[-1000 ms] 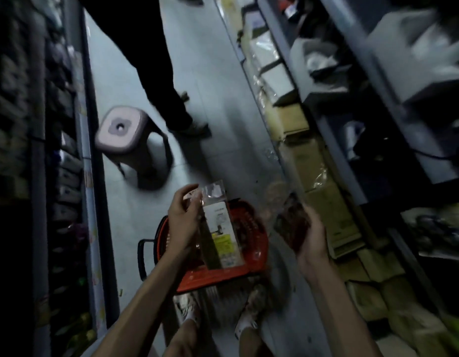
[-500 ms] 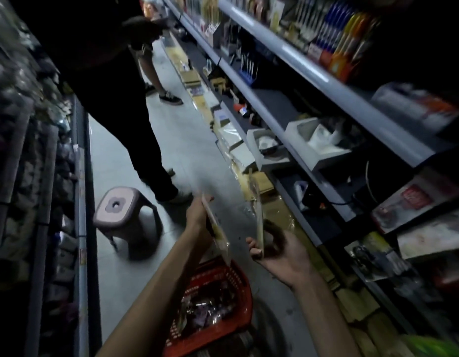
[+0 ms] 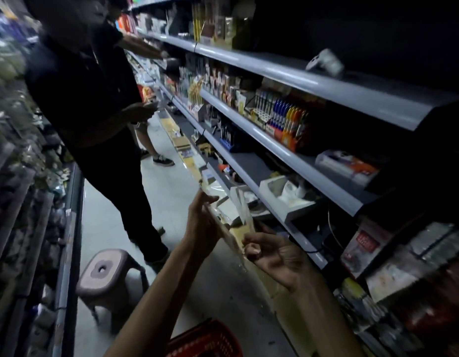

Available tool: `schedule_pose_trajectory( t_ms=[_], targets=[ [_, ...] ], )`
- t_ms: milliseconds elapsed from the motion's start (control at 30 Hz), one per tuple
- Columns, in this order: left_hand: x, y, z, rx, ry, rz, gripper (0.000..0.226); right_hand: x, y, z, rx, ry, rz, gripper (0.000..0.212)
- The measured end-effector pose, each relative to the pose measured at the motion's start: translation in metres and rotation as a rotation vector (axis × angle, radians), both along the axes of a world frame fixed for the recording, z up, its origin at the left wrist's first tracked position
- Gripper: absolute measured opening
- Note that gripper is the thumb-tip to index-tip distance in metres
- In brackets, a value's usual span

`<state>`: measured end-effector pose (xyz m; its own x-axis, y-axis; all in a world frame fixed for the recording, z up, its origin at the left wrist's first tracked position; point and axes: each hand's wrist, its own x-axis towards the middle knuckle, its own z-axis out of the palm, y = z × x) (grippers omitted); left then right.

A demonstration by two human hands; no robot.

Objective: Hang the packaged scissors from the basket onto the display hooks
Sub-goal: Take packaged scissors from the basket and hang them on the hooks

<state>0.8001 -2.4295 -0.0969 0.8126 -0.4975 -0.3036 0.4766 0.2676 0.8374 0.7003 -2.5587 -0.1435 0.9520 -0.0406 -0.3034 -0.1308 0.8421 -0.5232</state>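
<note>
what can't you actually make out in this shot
Head view only.
1. Left pack in the left hand, right pack in the right hand: edge-on, blurred, contents unreadable.
2. Basket: cut off by the bottom edge, contents out of frame.
3. Display hooks: none discernible; shelving at right lost in darkness.

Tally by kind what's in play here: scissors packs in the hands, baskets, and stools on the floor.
Scissors packs: 2, left pack in the left hand, right pack in the right hand
Red basket: 1
Stool: 1
Total: 4
</note>
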Motion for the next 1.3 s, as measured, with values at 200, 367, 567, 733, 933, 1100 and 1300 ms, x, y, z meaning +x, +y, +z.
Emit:
schedule_pose_trajectory(
  t_ms=[200, 367, 567, 733, 933, 1100, 1300],
  targets=[
    [0.017, -0.021, 0.02, -0.094, 0.152, 0.047, 0.043, -0.011, -0.01, 0.052, -0.202, 0.069, -0.197, 0.031],
    [0.028, -0.032, 0.035, -0.294, 0.201, -0.148, 0.05, -0.022, -0.017, 0.07, -0.428, 0.14, -0.327, 0.041],
    [0.029, -0.039, 0.044, -0.271, 0.101, -0.359, 0.035, -0.049, -0.017, 0.089, -0.569, 0.201, -0.391, 0.058],
    [0.01, -0.046, 0.066, -0.165, -0.068, -0.542, 0.033, -0.085, -0.018, 0.092, -0.636, 0.257, -0.678, 0.051],
    [-0.026, -0.082, 0.073, -0.231, -0.122, -0.63, 0.027, -0.147, -0.011, 0.104, -0.788, 0.303, -1.067, 0.052],
    [-0.081, -0.105, 0.099, -0.299, -0.235, -0.727, 0.021, -0.213, -0.006, 0.132, -0.757, 0.284, -1.164, 0.03],
    [-0.157, -0.137, 0.14, -0.359, -0.382, -0.817, 0.021, -0.279, -0.017, 0.172, -0.56, 0.104, -1.262, 0.03]
  ],
)
